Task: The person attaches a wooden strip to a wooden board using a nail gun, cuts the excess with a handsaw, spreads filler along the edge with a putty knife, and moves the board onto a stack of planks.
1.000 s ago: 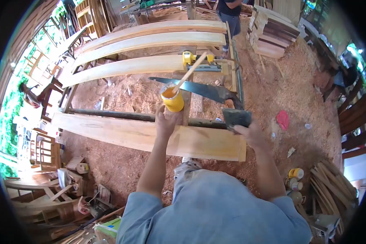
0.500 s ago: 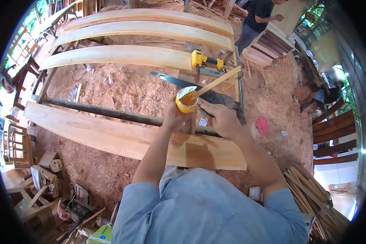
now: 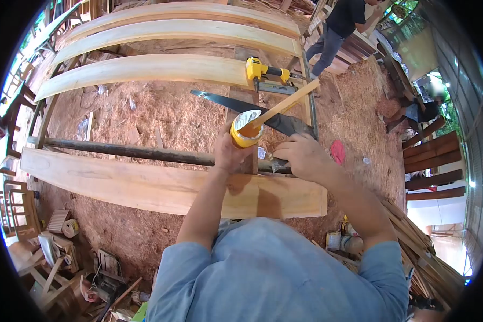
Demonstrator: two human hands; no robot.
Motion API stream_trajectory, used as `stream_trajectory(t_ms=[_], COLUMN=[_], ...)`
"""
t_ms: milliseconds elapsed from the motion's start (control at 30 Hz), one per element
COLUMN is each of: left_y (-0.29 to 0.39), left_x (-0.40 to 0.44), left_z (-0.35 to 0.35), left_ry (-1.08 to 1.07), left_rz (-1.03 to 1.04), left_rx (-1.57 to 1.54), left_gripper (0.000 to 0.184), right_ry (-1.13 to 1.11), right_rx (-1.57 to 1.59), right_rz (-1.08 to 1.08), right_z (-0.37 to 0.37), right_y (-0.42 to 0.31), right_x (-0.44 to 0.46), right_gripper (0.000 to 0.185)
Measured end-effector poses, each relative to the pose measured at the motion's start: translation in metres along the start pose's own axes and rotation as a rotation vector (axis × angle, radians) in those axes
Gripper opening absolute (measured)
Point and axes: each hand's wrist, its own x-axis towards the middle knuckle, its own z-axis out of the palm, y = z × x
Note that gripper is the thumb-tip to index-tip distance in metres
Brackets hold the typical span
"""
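Note:
My left hand [image 3: 229, 153] is wrapped around a yellow tub [image 3: 243, 140], held upright above the near plank. Inside the tub is orange-brown paste, and a flat wooden stick [image 3: 288, 103] leans out of it to the upper right. A whitish torn cover [image 3: 247, 117] lines the rim. Apart from the tub, to its right, my right hand [image 3: 303, 155] has its fingers pinched on a small scrap of clear plastic [image 3: 278, 164]. Beyond both hands lies a handsaw [image 3: 241, 107] with a dark blade. The near plank [image 3: 118, 180] passes below my forearms.
A yellow nail gun [image 3: 257, 70] rests at the right end of a curved plank [image 3: 145, 70]; more planks lie behind it. A dark pole [image 3: 123, 150] crosses the frame. Wood shavings cover the ground. Another person [image 3: 335, 32] stands at the upper right. Cans [image 3: 333, 240] and wood strips lie lower right.
My right hand has moved away from the tub's rim to the right, with the plastic scrap at its fingertips. My left hand still holds the tub. The view has shifted slightly.

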Motion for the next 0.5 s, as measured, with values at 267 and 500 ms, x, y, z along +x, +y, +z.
stream_trajectory(t_ms=[267, 500], left_y=[0.01, -0.028], left_x=[-0.023, -0.005], left_z=[0.017, -0.008], left_ry=[0.161, -0.149], left_rz=[-0.082, 0.214], left_rx=[0.016, -0.098], left_gripper=[0.073, 0.079], right_ry=[0.259, 0.371], right_rx=[1.141, 1.572], right_rz=[0.707, 0.655], right_z=[0.042, 0.087], right_y=[-0.008, -0.021], right_x=[-0.028, -0.011], right_gripper=[0.021, 0.022])
